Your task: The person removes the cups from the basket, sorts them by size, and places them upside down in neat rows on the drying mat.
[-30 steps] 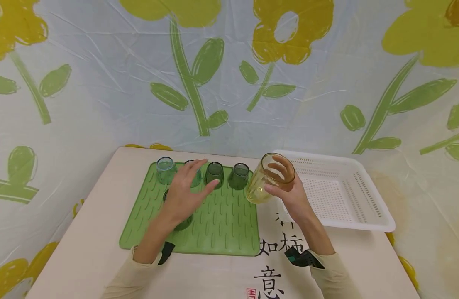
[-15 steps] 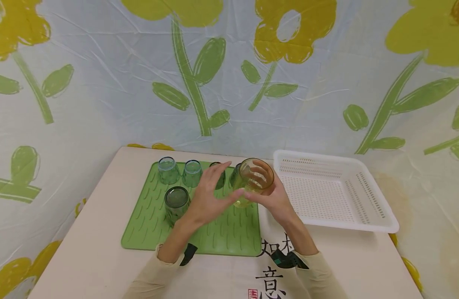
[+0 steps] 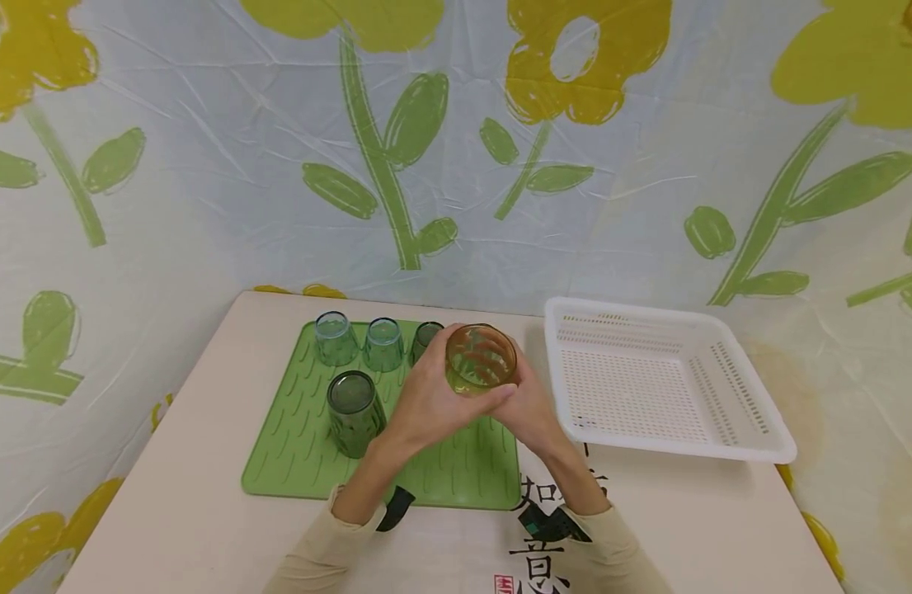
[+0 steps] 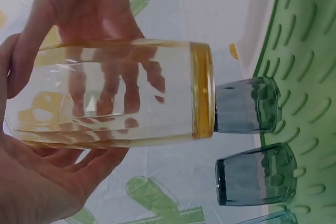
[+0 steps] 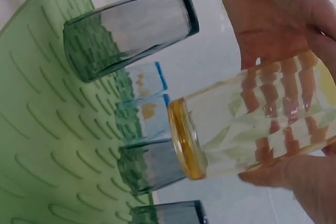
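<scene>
Both hands grip a tall amber-tinted drinking glass (image 3: 481, 363) between them, raised above the green ribbed drying mat (image 3: 307, 462). My left hand (image 3: 431, 402) wraps its left side and my right hand (image 3: 528, 403) its right side; the thumbs come together at the near side. In the left wrist view, the thick amber base (image 4: 202, 90) points toward the mat, with the fingers seen through the clear wall. On the mat, a tall dark green glass (image 3: 355, 421) stands upside down, left of my left hand. Behind it are small blue glasses (image 3: 336, 340).
A dark small glass (image 3: 424, 337) stands in the back row, partly behind my left hand. Another dark one (image 4: 247, 106) shows in the left wrist view. To the right sits a white perforated plastic basket (image 3: 738, 441). A flower-print cloth (image 3: 263, 165) hangs behind the table.
The amber glass has moved left, from beside the basket to over the mat, in my right hand. My left hand has come right and now holds it too.
</scene>
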`<state>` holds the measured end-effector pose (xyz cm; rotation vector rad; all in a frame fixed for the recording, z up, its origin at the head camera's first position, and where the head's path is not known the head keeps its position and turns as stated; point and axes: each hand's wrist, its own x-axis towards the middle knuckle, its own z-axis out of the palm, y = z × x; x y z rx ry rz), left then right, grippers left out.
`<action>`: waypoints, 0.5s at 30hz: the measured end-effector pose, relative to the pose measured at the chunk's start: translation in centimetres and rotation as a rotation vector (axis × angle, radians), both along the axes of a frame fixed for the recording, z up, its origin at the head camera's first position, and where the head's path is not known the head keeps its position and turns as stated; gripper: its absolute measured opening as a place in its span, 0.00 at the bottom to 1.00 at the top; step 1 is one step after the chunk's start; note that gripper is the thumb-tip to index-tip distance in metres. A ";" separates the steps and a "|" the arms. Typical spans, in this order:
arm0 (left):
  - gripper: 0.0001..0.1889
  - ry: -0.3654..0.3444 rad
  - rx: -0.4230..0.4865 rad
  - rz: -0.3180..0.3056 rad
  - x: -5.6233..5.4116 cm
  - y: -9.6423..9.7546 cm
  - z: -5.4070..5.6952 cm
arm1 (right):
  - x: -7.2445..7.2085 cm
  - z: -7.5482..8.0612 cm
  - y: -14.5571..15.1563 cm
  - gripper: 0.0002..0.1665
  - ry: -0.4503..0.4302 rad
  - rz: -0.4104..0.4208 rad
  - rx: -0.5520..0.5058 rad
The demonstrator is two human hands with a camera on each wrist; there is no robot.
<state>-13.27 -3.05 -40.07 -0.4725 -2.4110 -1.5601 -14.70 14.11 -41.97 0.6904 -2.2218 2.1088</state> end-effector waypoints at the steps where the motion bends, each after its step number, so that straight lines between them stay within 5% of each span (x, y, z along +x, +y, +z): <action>1: 0.50 -0.001 -0.001 0.011 0.0 0.0 0.1 | 0.0 -0.1 0.0 0.48 0.005 0.002 0.019; 5: 0.48 0.023 0.030 0.012 0.2 -0.2 0.2 | 0.2 -0.7 0.0 0.49 -0.019 0.037 0.063; 10: 0.47 0.051 0.146 -0.060 0.4 -0.5 0.4 | 0.0 -2.1 0.1 0.47 -0.102 0.123 0.121; 15: 0.46 0.097 0.252 -0.119 0.6 -0.8 0.5 | 0.0 -3.2 0.2 0.46 -0.231 0.190 -0.015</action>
